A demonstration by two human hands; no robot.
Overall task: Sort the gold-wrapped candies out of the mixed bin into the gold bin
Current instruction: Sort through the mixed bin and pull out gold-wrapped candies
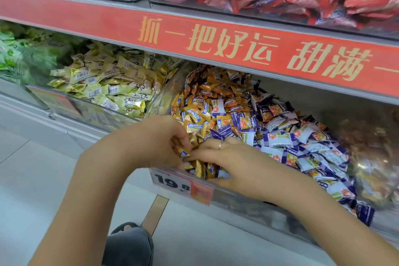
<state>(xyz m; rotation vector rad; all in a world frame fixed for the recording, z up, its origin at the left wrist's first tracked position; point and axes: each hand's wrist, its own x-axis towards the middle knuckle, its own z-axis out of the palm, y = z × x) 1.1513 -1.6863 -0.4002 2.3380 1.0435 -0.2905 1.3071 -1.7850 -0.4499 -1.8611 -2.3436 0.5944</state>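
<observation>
Two hands meet over the mixed bin (216, 195), left hand (159, 142) pinching a gold candy (183, 154), right hand (233, 162) curled into the pile; wrappers look light, crinkly, slippery, best pinched mid-body.

both hands (151, 142) (226, 157) gather gold-wrapped candies (194, 166) at the mixed bin's (237, 198) front edge.

Above mixed bin (216, 192): red shelf edge (216, 43) overhangs, narrow gap.
Left: clear divider wall (170, 90) blocks gold bin (86, 110).

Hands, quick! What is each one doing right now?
Left hand: fingers curled around gold candies.
Right hand: pinching those gold candies at the bin's front.
</observation>
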